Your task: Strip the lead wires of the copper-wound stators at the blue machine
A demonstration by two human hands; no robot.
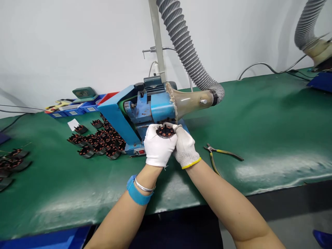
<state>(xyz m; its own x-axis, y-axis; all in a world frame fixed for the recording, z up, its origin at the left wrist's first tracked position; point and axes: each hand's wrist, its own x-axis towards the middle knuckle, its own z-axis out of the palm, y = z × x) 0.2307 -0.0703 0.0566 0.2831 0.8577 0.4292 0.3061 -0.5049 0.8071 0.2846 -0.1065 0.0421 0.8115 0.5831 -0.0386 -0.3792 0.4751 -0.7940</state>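
Observation:
My left hand [160,148], in a white glove, is closed around a motor stator [165,131], a round black part with copper windings and upright black posts. My right hand [185,145], in a white knit glove with a yellow cuff, grips the same stator from the right, its fingers bent over the far rim. Whether a thin wire lies between those fingers is hidden. Both hands are right in front of a blue belt-driven machine [163,106], close under its drum. Several similar stators [100,140] stand grouped to the left of the machine.
Cutting pliers [213,149] with yellow-green handles lie spread on the green bench mat [259,121]. A grey suction hose [184,45] joins a funnel [192,100] at the machine. Blue bins [83,108] stand at back left; more stators [15,160] sit at far left.

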